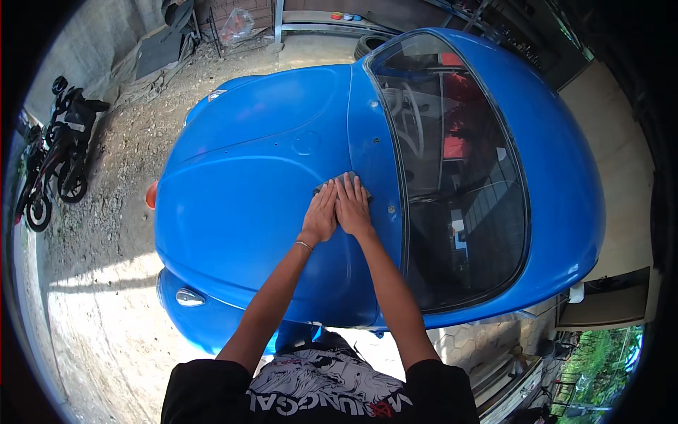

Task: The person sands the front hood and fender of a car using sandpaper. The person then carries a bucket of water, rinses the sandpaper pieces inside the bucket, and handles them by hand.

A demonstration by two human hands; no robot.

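Note:
A blue rounded car (240, 219) lies crosswise below me, with a curved windshield (459, 240) on the right of the hood. Near that windshield, my left hand (321, 212) and my right hand (352, 205) lie side by side on a small grey pad or cloth (364, 186), pressing it onto the paint. Both hands have straight fingers held close together. The pad is mostly hidden under them; its material is unclear. A few small fittings or holes dot the panel beside the windshield.
Two motorcycles (67, 141) stand at the left on gravel and concrete ground (116, 212). A dark tire (367, 46) and a metal frame (278, 25) are behind the car. A wooden board (614, 162) stands at the right, and greenery (593, 367) shows lower right.

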